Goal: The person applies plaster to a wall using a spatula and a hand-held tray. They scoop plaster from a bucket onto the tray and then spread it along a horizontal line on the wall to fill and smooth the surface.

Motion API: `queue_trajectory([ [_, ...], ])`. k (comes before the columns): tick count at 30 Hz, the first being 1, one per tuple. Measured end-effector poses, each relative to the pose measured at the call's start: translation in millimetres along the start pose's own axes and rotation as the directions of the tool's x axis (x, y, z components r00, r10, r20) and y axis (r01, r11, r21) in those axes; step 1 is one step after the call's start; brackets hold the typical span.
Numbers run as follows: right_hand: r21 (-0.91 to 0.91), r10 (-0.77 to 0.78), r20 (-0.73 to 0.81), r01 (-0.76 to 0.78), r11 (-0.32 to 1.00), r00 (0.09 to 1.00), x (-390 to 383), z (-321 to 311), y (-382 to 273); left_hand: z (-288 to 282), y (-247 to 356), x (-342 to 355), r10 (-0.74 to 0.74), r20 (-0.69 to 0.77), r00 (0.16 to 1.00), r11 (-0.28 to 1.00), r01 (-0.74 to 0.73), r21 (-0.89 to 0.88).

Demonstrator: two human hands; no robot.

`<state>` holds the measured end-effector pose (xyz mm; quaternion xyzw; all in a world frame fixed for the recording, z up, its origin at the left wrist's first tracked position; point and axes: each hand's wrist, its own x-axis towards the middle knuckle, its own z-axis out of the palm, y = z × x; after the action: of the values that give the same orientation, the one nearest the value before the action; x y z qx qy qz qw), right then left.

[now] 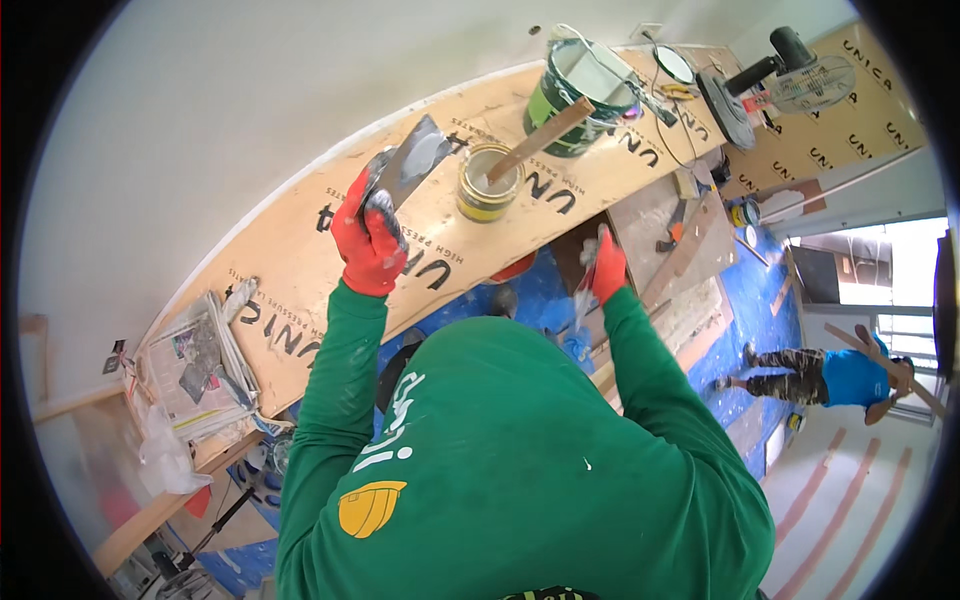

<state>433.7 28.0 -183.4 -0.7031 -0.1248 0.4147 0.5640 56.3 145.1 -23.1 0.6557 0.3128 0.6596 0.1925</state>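
Left hand [370, 235]: red-gloved, fingers wrapped closed around a broad flat blade [402, 172] smeared with pale paste
Blade: raised above the board-topped bench [300, 250], left of the tin
Right hand [609, 270]: red-gloved, near the bench's close edge; something whitish shows at its fingers, but I cannot tell how far they are open or whether they grip it
Tin [485, 207]: open, a wooden stick [545, 140] slanting from its mouth
Bucket [560, 135]: green, right of the tin
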Motion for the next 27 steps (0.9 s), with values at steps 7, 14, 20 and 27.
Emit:
queue_trajectory([
  [7, -0.676, -0.272, 0.191, 0.327, 0.66, 0.943, -84.6, -1.2, 84.8, -23.2, -20.1, 13.2, 0.067, -0.286, 0.956, 0.869, 0.085, 0.488],
  [14, -0.584, 0.218, 0.675, 0.33, 0.741, 0.705, -92.8, -45.1, 51.8, -41.5, -1.1, 54.1, -0.852, -0.042, 0.521, 0.337, 0.485, -0.807],
  [20, -0.399, -0.216, 0.679, 0.599, 0.694, 0.702, -141.5, 8.7, -55.2, -89.5, -16.2, 31.8, -0.752, -0.032, 0.658, 0.477, 0.511, -0.716],
  [27, 0.301, -0.324, 0.578, 0.174, 0.938, 0.749, -277.7, 175.6, -167.1, -105.9, 7.6, 24.1, 0.26, 0.124, 0.958, 0.711, -0.277, 0.646],
])
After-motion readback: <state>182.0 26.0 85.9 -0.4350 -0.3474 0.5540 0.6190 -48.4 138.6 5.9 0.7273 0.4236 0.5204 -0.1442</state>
